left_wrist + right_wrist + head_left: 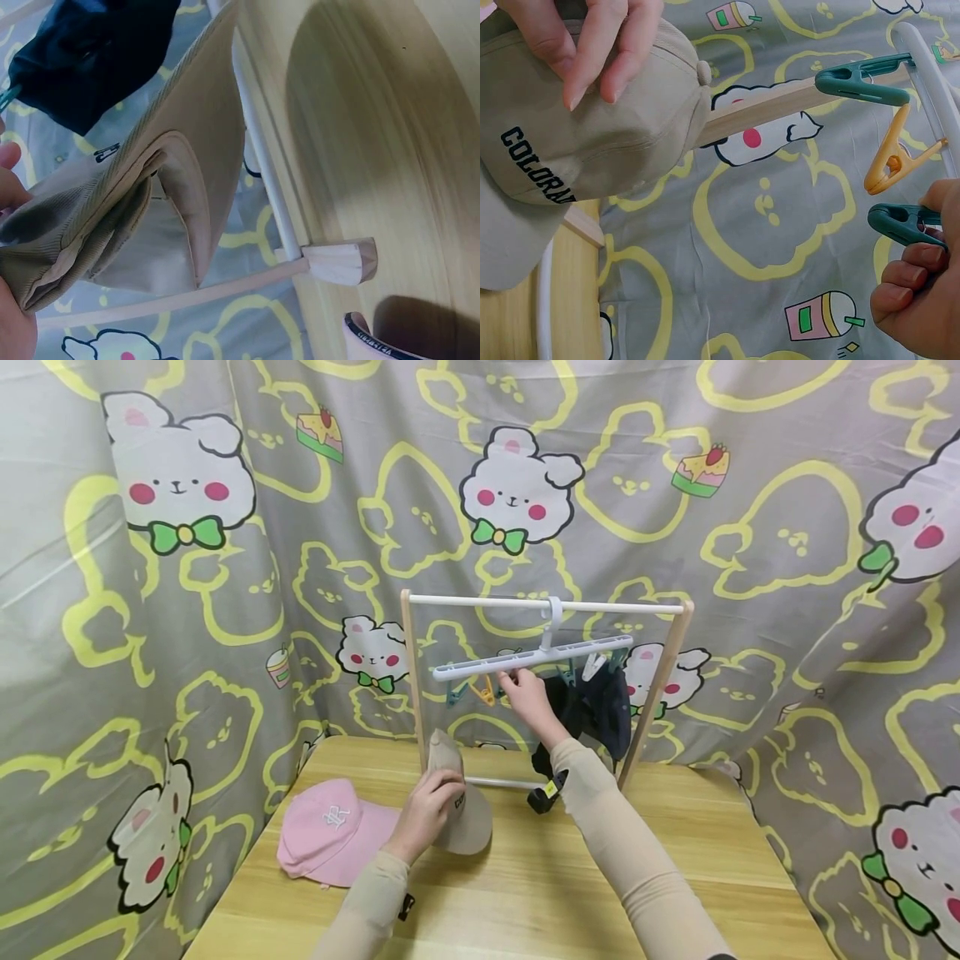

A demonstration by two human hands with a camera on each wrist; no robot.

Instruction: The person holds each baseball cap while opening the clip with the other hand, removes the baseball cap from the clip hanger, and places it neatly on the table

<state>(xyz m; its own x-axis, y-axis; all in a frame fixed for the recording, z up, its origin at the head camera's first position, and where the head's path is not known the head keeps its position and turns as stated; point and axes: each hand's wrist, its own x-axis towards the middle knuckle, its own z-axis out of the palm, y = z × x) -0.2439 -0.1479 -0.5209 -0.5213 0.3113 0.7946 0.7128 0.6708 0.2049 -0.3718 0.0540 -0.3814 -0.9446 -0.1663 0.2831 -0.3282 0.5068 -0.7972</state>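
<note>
My left hand (429,810) grips a beige baseball cap (471,828) by its crown, with dark lettering on its front. The cap hangs brim-down just over the table, in front of the rack's left side. Up at the light grey clip hanger (487,664), my right hand (531,703) pinches a dark green clothespin (901,223) between thumb and curled fingers. Beside it on the bar dangle a yellow clothespin (892,161) and another green clothespin (861,81). A dark cap (609,710) hangs from the hanger's right end, partly behind my right forearm.
A pink cap (330,831) lies on the wooden table (675,877) at the left. The hanger hooks over the white top rail (480,602) of a wood-framed rack (660,693). Behind stands a grey patterned curtain (420,410). A white clothespin (594,667) is near the dark cap.
</note>
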